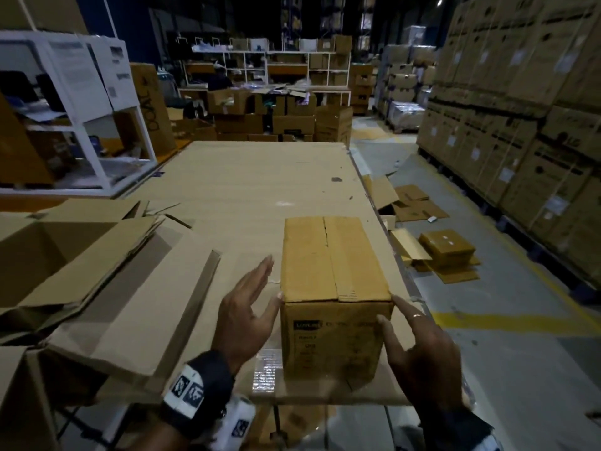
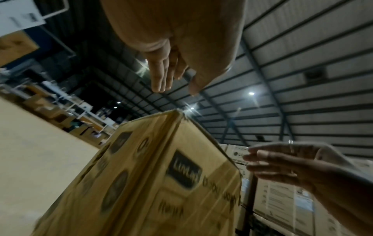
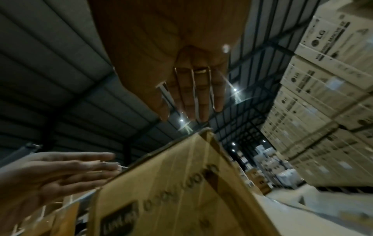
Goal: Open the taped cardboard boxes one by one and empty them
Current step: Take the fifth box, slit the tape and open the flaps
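Taped box [image 1: 335,288] upright on counter [image 1: 260,177]; left hand [image 1: 248,312] and right hand [image 1: 419,346] flank it, fingers straight, gripping nothing. Stiff cardboard, likely light; take the side walls.

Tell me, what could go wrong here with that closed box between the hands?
The taped box stands near the table's right edge, so a push might tip it onto the floor. The left hand and right hand are open and grip nothing yet; a hasty lift could slip. Opened cartons crowd the left side.
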Demonstrator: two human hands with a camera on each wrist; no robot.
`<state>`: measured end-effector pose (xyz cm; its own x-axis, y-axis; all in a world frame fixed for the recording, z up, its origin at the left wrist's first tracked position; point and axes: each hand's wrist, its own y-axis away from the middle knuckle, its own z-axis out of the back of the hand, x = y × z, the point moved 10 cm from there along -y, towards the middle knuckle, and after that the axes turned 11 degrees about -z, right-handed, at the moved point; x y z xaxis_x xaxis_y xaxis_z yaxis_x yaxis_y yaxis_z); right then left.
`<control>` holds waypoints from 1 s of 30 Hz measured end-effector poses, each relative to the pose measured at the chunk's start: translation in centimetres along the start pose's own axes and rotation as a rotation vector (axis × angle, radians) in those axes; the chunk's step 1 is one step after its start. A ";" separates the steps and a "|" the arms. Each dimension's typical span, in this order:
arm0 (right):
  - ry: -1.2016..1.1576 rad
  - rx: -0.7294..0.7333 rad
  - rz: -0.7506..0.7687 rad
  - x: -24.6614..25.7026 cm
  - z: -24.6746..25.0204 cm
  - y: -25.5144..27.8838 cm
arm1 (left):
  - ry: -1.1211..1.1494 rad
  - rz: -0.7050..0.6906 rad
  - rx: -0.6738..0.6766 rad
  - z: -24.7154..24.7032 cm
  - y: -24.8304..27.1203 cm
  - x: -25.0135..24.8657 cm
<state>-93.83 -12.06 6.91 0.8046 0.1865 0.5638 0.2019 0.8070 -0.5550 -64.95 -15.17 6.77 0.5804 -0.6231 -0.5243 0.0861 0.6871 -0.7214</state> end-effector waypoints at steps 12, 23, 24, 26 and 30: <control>0.110 0.275 0.235 6.2 -7.6 1.7 | -0.042 -0.316 0.683 -8.7 -6.1 0.2; 0.361 0.265 0.136 2.8 -7.5 -0.6 | -0.047 -0.372 0.717 -9.8 -7.2 1.0; 0.345 0.302 0.130 2.4 -7.6 -1.1 | -0.050 -0.376 0.728 -10.0 -7.5 1.0; 0.249 0.372 0.100 1.8 -7.8 -2.2 | -0.055 -0.392 0.755 -10.3 -8.0 0.8; 0.026 0.468 0.025 1.1 -7.5 -4.0 | -0.055 -0.412 0.782 -10.5 -9.3 0.6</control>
<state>-89.56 -19.32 5.21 0.8207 0.2005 0.5351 -0.0868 0.9693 -0.2300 -73.92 -25.84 8.38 0.4174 -0.8727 -0.2535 0.8143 0.4830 -0.3219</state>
